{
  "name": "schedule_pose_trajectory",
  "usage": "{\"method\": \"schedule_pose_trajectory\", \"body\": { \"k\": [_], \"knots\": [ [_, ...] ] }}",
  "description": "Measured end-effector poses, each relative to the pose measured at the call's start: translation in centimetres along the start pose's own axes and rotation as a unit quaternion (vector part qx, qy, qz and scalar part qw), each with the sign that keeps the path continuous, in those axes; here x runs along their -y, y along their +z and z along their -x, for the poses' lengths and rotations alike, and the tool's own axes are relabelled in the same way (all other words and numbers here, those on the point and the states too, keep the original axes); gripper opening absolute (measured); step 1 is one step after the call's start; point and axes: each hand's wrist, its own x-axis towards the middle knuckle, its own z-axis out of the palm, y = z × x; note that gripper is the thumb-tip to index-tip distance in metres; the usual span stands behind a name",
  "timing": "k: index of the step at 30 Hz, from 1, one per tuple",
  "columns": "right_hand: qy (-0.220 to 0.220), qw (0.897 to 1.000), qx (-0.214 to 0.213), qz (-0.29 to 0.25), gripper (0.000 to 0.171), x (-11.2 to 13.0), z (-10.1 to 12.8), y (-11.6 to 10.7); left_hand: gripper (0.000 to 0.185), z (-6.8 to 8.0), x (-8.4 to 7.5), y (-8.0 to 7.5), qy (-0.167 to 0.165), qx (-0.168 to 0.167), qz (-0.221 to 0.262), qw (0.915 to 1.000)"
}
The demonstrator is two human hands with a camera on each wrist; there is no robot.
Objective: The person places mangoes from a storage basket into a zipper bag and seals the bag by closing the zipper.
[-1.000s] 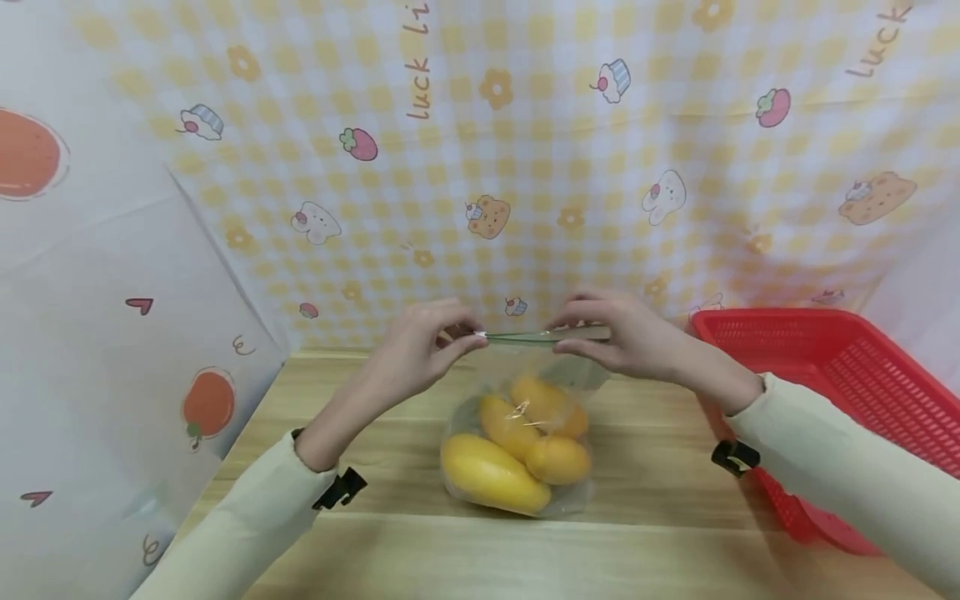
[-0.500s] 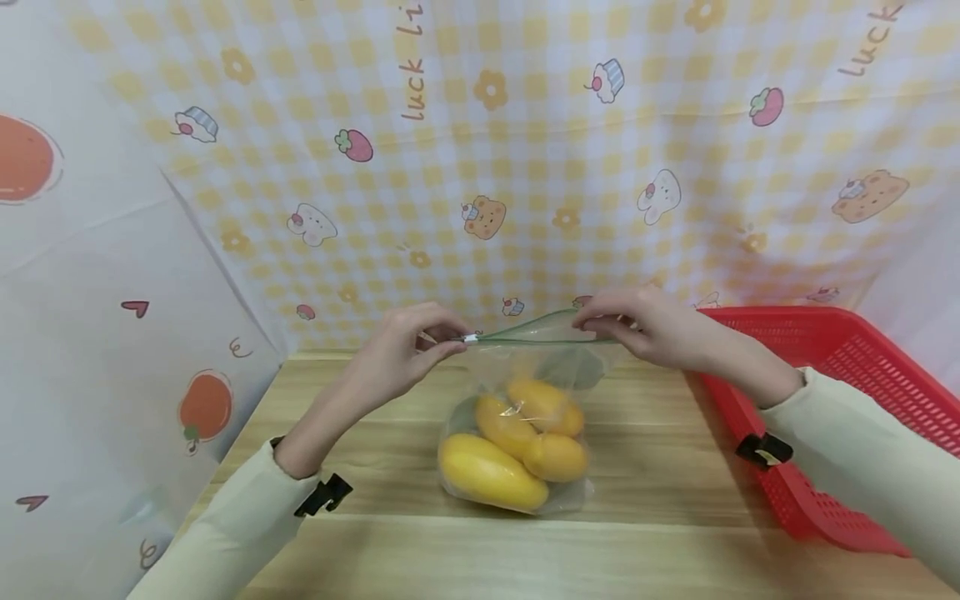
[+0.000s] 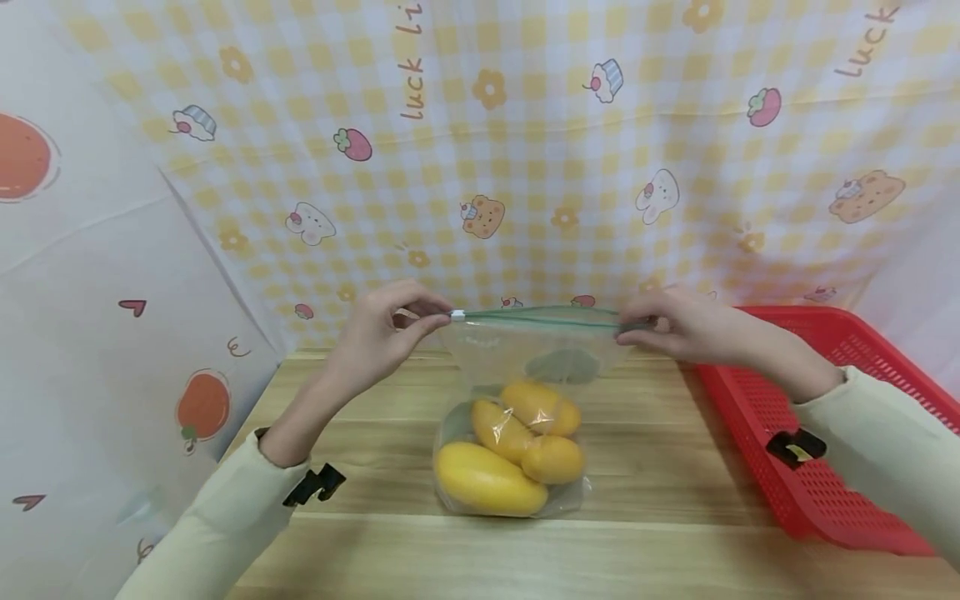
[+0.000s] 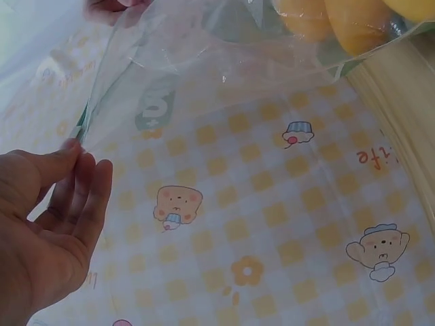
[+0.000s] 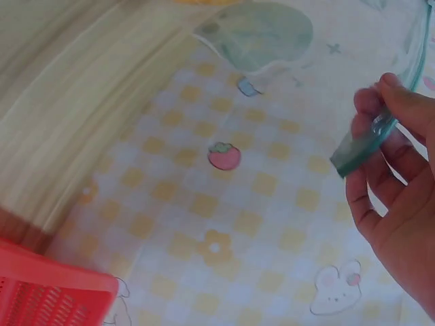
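Note:
A clear zip bag (image 3: 495, 350) with a green-edged mouth stands on the wooden table, several yellow mangoes (image 3: 491, 479) lying in its lower part. My left hand (image 3: 386, 333) pinches the left end of the mouth, at the white slider (image 3: 457, 315). At the other end, my right hand (image 3: 682, 329) pinches the green zip strip (image 5: 367, 146) between thumb and fingers; the strip's corner sticks out past the fingers in the right wrist view. Between the hands the mouth is stretched wide, its two edges slightly apart.
A red perforated basket (image 3: 817, 500) stands on the right, under the right forearm. The wooden table (image 3: 360, 550) meets a yellow checked cloth (image 3: 420, 183) behind the bag. White printed cloth (image 3: 82, 333) hangs at the left.
My right hand has slid rightward along the bag's mouth to its right end. The left hand has moved left and slightly up with the slider. The mouth is now stretched wider and raised.

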Motion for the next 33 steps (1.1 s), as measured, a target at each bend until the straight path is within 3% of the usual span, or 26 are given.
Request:
{"method": "schedule_pose_trajectory", "body": {
  "k": [6, 11, 17, 20, 24, 33],
  "knots": [
    [0.042, 0.998, -0.002, -0.042, 0.017, 0.8, 0.4, -2.0, 0.009, -0.6, -0.4, -0.9, -0.021, -0.032, 0.015, 0.9992],
    [0.014, 0.994, -0.042, -0.103, 0.027, 1.4, 0.2, -3.7, 0.008, -1.3, -1.5, -1.7, -0.021, -0.059, 0.05, 0.9968],
    [-0.032, 0.989, -0.14, -0.047, 0.035, 2.1, -0.3, -4.5, 0.009, -2.2, -2.4, -2.2, -0.028, -0.087, 0.089, 0.9919],
    [-0.046, 0.985, -0.163, -0.028, 0.04, 2.3, -0.4, -4.5, 0.009, -2.2, -2.3, -2.2, -0.033, -0.085, 0.102, 0.9906],
    [-0.062, 0.987, -0.145, -0.026, 0.043, 2.3, -0.4, -4.2, 0.009, -1.7, -1.5, -1.5, -0.046, -0.07, 0.11, 0.9904],
    [-0.037, 0.992, -0.121, -0.022, 0.02, 1.4, -1.4, -2.5, 0.008, -1.0, 0.7, 1.7, -0.092, -0.021, 0.125, 0.9877]
  ]
}}
